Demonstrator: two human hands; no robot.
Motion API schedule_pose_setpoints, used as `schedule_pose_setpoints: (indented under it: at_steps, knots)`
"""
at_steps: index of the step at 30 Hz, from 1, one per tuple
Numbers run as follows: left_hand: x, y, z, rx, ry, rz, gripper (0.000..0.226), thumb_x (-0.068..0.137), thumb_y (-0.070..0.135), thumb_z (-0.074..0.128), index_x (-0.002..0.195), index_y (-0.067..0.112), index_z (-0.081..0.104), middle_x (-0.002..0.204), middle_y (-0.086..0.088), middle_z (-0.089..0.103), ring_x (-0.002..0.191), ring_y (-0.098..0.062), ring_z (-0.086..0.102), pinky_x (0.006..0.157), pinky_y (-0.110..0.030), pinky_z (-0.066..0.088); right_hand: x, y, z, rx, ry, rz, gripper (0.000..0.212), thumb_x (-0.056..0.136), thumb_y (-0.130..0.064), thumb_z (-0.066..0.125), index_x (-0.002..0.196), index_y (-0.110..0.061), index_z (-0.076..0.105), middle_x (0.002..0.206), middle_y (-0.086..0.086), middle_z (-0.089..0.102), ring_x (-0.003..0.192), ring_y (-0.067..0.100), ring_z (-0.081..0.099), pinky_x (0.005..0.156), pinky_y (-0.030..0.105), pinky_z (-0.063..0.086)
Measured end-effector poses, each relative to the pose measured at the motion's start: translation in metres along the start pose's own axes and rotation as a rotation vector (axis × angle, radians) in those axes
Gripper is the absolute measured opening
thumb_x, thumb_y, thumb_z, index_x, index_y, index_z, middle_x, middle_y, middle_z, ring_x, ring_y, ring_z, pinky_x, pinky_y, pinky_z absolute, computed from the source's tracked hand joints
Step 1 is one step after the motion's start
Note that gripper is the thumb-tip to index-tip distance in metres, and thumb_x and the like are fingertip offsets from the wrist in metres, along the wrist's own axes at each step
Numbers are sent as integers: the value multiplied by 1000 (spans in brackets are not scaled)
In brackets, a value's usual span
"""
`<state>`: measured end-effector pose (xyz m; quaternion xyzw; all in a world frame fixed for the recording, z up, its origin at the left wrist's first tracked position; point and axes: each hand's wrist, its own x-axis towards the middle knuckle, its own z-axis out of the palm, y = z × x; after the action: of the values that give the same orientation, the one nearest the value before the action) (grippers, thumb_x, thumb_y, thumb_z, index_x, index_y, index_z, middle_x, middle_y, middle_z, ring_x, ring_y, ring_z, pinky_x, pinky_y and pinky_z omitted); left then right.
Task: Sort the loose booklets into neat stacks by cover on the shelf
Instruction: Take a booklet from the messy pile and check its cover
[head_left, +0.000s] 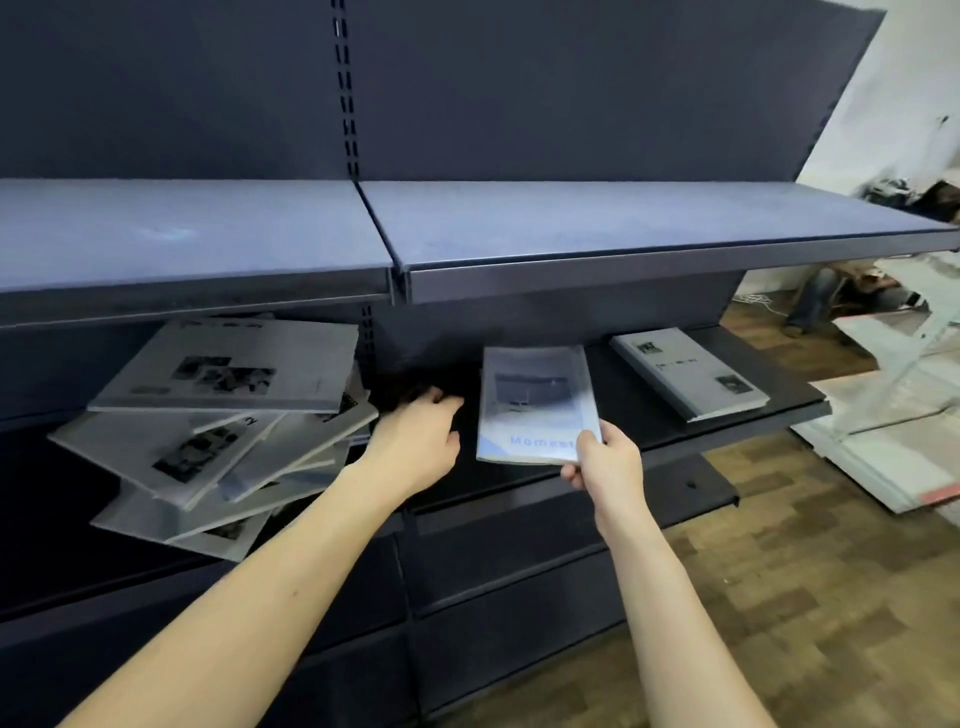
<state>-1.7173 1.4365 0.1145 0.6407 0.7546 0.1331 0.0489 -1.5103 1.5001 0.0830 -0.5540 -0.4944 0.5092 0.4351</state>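
The right hand pinches the near corner of a pale blue booklet, thumb on top; its long axis runs front to back, title edge toward the person, over the dark shelf. The left hand reaches beside the messy pile, fingers curled; whether they hold anything, I can't tell

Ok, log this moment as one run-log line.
right hand: pinches blue booklet at near corner, over shelf | left hand: beside loose pile, grip unclear | grey booklet: flat at right
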Motion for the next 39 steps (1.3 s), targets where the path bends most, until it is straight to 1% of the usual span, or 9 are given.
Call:
schedule_pose_setpoints:
  at_steps: [4,8,13,20,26,28,32,36,39]
  knots:
    - [10,32,21,43,-19,20,50,94,27,48,144,24,42,145,-3,43,124,-31,47,98,-42,45,16,16,-34,-21,54,33,32,94,-9,36,111,-9,63,95,11,69,47,12,54,46,24,43]
    - [15,51,40,54,-58,32,49,94,27,47,142,22,43,141,-4,45,123,-30,45,99,-41,43,26,29,-53,-25,97,69,31,95,-9,36,112,-10,62,86,8,69,49,14,55,48,26,44]
    - [26,61,54,36,-92,38,49,95,26,47,143,21,42,143,-5,44,125,-29,44,100,-41,42,35,39,-62,-29,111,100,28,100,-12,36,115,-16,59,88,7,69,50,12,55,52,27,48]
    - [53,57,70,-53,-119,34,50,95,26,46,144,21,41,144,-2,42,128,-26,45,96,-40,47,58,43,-62,-76,109,118,31,99,-11,36,119,-14,60,88,9,68,46,10,54,50,27,46]
    - [81,44,90,-158,-163,15,50,97,27,47,146,19,38,145,-1,38,134,-22,37,108,-39,38,84,37,-48,-170,77,112,29,98,-11,38,118,-13,59,74,11,62,43,11,52,45,25,43]
    - [90,39,96,-193,-173,6,48,98,27,46,144,18,39,143,-2,39,132,-22,38,108,-39,37,94,37,-42,-195,56,116,28,98,-12,39,116,-10,60,79,11,63,45,13,53,43,24,42]
    - [104,31,107,-219,-166,-38,47,98,26,47,143,18,41,138,-3,42,128,-22,41,108,-39,37,116,41,-31,-205,10,130,27,102,-17,42,119,-6,60,91,12,63,62,21,56,43,20,44]
    - [110,27,111,-206,-172,-96,46,97,28,49,141,21,43,137,-1,43,127,-21,42,106,-39,39,128,41,-25,-209,-27,130,26,102,-17,42,120,-10,60,87,6,63,58,18,59,52,27,50]
    - [117,31,112,-204,-139,-155,46,97,28,49,142,22,43,137,1,43,127,-20,42,106,-38,39,149,37,-24,-216,-88,142,22,102,-15,43,118,-18,57,95,8,68,54,16,62,47,23,48]
